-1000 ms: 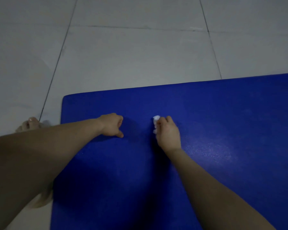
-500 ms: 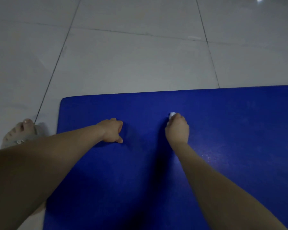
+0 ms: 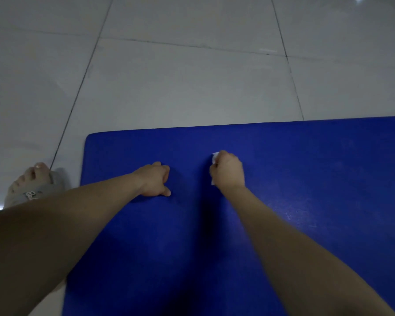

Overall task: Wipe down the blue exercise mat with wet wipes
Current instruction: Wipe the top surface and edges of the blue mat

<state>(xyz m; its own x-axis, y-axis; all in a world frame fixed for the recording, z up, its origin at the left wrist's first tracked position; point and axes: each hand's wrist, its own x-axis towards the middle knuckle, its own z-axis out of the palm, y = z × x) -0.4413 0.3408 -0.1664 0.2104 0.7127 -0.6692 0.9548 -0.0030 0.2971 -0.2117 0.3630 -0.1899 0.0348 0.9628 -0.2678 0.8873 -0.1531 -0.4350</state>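
Note:
The blue exercise mat (image 3: 317,179) lies flat on a pale tiled floor, its far left corner in view. My right hand (image 3: 228,173) presses down on the mat near its far edge and grips a crumpled white wet wipe (image 3: 214,156), of which only small bits show at the fingertips and under the palm. My left hand (image 3: 155,180) rests on the mat a short way to the left, fingers curled into a loose fist with the thumb out, holding nothing.
Grey-white floor tiles (image 3: 192,83) with dark grout lines stretch beyond the mat. My left foot in a grey slipper (image 3: 32,188) stands on the floor just off the mat's left edge.
My right hand slid with the wipe to the right and away from me, then came back slightly toward me. My left hand has stayed in place on the mat.

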